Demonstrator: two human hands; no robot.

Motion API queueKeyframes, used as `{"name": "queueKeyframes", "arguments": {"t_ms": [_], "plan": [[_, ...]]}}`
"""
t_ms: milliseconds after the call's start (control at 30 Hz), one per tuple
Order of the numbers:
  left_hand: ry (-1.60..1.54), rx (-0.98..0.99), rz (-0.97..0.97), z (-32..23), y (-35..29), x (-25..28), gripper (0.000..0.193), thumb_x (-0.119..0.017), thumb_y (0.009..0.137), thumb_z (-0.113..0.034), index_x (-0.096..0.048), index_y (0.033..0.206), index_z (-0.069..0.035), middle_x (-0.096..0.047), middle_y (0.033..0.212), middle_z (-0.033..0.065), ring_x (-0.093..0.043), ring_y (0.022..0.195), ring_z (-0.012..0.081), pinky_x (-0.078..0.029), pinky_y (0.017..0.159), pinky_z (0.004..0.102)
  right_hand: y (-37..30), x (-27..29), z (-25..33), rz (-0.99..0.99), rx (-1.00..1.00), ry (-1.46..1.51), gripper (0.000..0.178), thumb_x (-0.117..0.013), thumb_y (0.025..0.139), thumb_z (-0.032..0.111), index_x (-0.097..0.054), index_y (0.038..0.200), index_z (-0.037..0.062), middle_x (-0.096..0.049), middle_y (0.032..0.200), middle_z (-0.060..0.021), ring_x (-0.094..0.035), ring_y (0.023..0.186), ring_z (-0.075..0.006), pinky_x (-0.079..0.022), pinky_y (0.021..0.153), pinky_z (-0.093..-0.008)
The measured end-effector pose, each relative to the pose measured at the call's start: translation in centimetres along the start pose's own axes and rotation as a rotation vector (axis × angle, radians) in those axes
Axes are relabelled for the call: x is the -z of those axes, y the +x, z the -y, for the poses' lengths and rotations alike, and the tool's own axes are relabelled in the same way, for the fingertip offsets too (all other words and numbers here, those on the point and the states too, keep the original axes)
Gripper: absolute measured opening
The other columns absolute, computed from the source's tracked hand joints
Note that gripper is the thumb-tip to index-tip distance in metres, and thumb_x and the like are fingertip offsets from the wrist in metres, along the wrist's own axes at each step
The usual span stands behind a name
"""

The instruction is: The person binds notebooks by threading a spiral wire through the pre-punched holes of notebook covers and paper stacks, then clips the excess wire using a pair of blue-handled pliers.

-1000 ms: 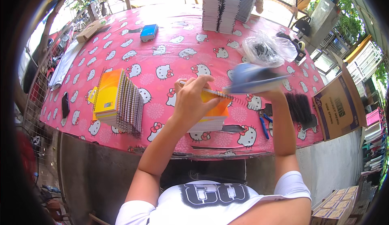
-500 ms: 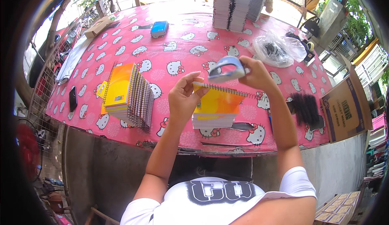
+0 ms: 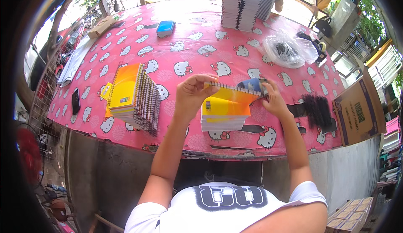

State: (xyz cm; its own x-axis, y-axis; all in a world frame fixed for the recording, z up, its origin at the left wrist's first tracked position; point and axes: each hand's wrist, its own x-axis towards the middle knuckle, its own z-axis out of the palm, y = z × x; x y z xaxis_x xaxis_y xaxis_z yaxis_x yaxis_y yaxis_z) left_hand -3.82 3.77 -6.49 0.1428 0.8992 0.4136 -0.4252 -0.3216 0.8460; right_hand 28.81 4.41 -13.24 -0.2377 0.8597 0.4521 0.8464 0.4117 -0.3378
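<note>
A yellow-orange notebook (image 3: 232, 93) with a dark spiral coil along its upper edge is tilted up in front of me. My left hand (image 3: 192, 94) pinches it at the left end of the coil. At the coil's right end, my right hand (image 3: 275, 100) closes on a blue-and-grey tool (image 3: 251, 84) with a looped handle, partly hidden behind the notebook; its working end does not show clearly. Just below the raised notebook lies a pile of yellow-covered paper blocks (image 3: 224, 123). Left of my left arm stands a stack of coil-bound yellow-orange notebooks (image 3: 126, 86).
Black coils (image 3: 317, 112) lie on the pink table cover (image 3: 180, 140), beside a cardboard box (image 3: 357, 111). Farther off are a clear plastic bag (image 3: 285, 50), a blue pad (image 3: 165, 28) and tall notebook stacks (image 3: 239, 10) with a person behind them. A phone (image 3: 75, 101) lies left.
My right hand has brought the tool down and towards me, to the coil's right end. The notebook is tilted up more, still pinched by my left hand.
</note>
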Motion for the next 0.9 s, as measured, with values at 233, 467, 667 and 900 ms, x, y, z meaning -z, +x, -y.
{"name": "queueKeyframes", "arguments": {"t_ms": [233, 467, 667, 900], "plan": [[0.918, -0.514, 0.261, -2.6, -5.0, -3.2, 0.025, -0.074, 0.075, -0.006, -0.061, 0.095, -0.006, -0.065, 0.096, 0.0087, -0.059, 0.088, 0.0295, -0.042, 0.090, 0.0409, -12.4, 5.0, 0.6, 0.122, -0.469, -0.286, 0.063, -0.069, 0.082, 0.034, -0.047, 0.132, 0.0016, -0.048, 0.132, -0.0213, -0.048, 0.119, -0.0376, -0.037, 0.101, -0.0470], [1.005, -0.523, 0.366, 0.7, -6.6, -2.3, 0.037, -0.069, 0.070, -0.001, -0.067, 0.106, -0.009, -0.068, 0.103, 0.0063, -0.059, 0.093, 0.0245, -0.043, 0.086, 0.0389, -14.1, 5.3, 3.2, 0.151, -0.439, -0.349, 0.049, -0.060, 0.090, 0.032, -0.049, 0.126, 0.0008, -0.054, 0.116, -0.0179, -0.050, 0.112, -0.0349, -0.038, 0.096, -0.0444], [0.880, -0.410, 0.183, 1.4, -7.3, -2.9, 0.023, -0.073, 0.074, -0.001, -0.070, 0.096, -0.007, -0.068, 0.107, 0.0066, -0.060, 0.093, 0.0274, -0.047, 0.082, 0.0388, -10.8, 5.7, 13.0, 0.117, -0.413, 0.502, 0.035, -0.053, 0.091, 0.016, -0.048, 0.122, 0.0005, -0.051, 0.111, -0.0165, -0.050, 0.104, -0.0308, -0.040, 0.093, -0.0385], [1.101, -0.531, 0.461, 1.1, -7.0, -1.4, 0.035, -0.080, 0.068, -0.012, -0.067, 0.100, -0.004, -0.064, 0.115, 0.0090, -0.057, 0.102, 0.0266, -0.045, 0.088, 0.0399, -9.7, 5.7, 15.7, 0.148, -0.240, 0.524, 0.038, -0.057, 0.088, 0.012, -0.046, 0.123, 0.0009, -0.050, 0.115, -0.0186, -0.050, 0.108, -0.0339, -0.040, 0.095, -0.0409]]}}
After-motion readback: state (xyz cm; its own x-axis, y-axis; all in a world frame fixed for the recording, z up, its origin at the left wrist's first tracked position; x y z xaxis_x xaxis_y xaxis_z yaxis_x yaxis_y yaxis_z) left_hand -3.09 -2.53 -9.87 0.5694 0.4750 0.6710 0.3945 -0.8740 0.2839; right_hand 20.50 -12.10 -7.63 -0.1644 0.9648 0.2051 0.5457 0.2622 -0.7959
